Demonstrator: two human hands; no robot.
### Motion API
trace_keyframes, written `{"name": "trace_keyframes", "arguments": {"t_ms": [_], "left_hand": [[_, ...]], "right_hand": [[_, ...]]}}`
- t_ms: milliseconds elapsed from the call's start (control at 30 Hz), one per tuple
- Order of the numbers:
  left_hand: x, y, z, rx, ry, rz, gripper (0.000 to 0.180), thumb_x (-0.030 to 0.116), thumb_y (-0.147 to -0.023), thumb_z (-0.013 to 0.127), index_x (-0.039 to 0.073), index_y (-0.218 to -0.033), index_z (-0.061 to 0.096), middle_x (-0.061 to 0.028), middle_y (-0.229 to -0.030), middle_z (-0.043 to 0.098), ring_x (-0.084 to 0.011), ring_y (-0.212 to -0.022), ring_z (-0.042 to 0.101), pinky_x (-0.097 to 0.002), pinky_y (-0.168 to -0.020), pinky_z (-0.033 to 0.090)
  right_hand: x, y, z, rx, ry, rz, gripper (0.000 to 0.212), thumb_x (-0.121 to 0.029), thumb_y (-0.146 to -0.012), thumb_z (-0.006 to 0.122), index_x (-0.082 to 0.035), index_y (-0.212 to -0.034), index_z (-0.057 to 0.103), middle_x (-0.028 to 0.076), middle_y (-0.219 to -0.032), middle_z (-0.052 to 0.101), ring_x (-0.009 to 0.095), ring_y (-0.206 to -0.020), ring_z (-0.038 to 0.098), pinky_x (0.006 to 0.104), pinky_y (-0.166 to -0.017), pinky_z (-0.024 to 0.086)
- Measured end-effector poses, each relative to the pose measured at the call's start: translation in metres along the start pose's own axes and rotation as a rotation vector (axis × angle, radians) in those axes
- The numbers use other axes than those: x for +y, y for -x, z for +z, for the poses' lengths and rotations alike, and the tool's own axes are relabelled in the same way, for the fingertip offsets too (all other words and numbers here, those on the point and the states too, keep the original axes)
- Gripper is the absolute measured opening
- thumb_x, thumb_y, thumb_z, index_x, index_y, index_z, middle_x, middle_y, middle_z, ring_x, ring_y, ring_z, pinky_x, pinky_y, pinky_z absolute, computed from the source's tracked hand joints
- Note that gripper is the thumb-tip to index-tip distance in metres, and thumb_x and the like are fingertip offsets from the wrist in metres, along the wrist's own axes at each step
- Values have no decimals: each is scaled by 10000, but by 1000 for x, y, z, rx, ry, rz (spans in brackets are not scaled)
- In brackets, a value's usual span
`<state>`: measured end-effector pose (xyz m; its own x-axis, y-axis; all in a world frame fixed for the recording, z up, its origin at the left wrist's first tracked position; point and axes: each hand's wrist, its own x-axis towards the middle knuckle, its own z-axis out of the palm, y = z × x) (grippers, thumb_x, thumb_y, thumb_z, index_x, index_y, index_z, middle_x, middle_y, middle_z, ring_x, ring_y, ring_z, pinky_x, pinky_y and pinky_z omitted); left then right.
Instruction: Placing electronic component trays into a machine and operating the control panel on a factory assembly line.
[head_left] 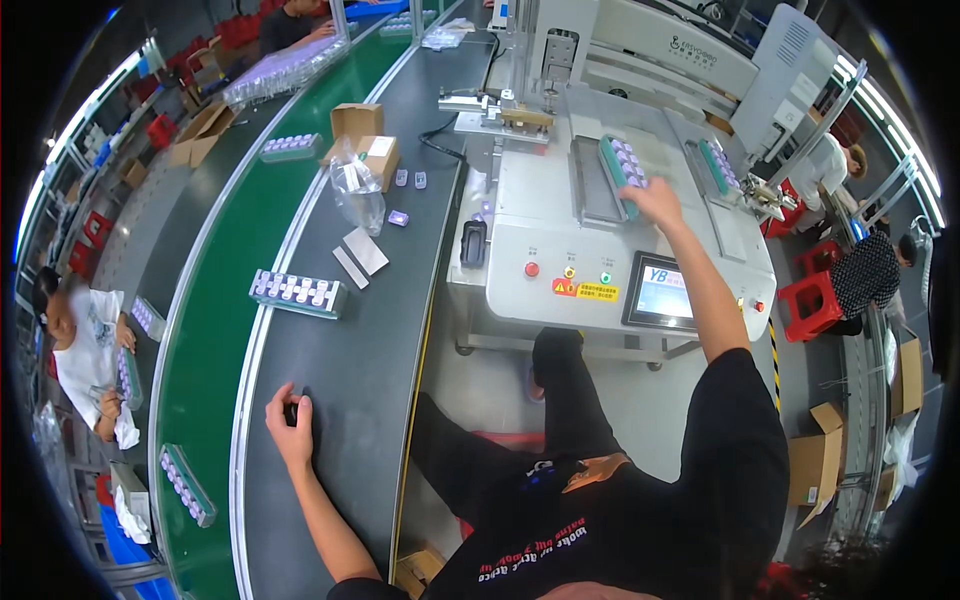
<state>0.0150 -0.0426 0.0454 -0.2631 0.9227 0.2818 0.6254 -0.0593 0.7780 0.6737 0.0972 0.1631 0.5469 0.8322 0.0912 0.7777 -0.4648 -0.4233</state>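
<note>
My right hand (652, 202) grips the near end of a green tray (607, 150) with rows of small purple-and-white pieces. That tray lies at a slant over a metal fixture plate (588, 175) on the white machine's top. My left hand (290, 428) rests on the dark worktable (370, 350), its fingers curled; a dark patch shows between them, and I cannot make out whether it is an object. Beyond the left hand, another filled tray (298, 292) sits across the table's metal rail. A second filled tray (717, 166) lies on the machine's right-hand fixture.
A touch screen (662, 290) and buttons line the machine's front. An open carton (362, 145), a clear plastic bag (356, 190) and loose purple pieces (398, 218) are on the worktable. A green conveyor (215, 290) carries more trays on the left; a co-worker (90, 345) sits beyond it.
</note>
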Motion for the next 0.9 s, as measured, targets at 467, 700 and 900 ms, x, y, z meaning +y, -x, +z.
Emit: {"name": "trace_keyframes", "arguments": {"t_ms": [467, 700, 900], "left_hand": [[14, -2, 2, -51, -124, 82, 350, 139, -745, 691, 57, -1080, 637, -63, -897, 586, -227, -909, 523, -365, -871, 401], [7, -1, 1, -72, -95, 97, 322, 128, -812, 656, 15, -1112, 619, -63, -928, 564, -179, -895, 534, -312, -855, 425], [-5, 5, -5, -16, 20, 21, 291, 125, -828, 658, 5, -1091, 629, -72, -941, 587, -183, -894, 549, -319, -860, 433]], "right_hand": [[-68, -13, 28, -20, 192, -18, 572, -493, -637, 638, -9, -933, 708, 209, -980, 687, 351, -891, 668, 412, -777, 520], [-39, -17, 23, -79, -96, 30, 676, -624, -729, 596, -16, -1016, 676, 175, -937, 683, 290, -849, 661, 375, -747, 518], [16, 101, 60, 231, -463, -261, 347, -260, -879, 612, -8, -1117, 607, 139, -942, 636, 275, -897, 623, 348, -820, 491]]}}
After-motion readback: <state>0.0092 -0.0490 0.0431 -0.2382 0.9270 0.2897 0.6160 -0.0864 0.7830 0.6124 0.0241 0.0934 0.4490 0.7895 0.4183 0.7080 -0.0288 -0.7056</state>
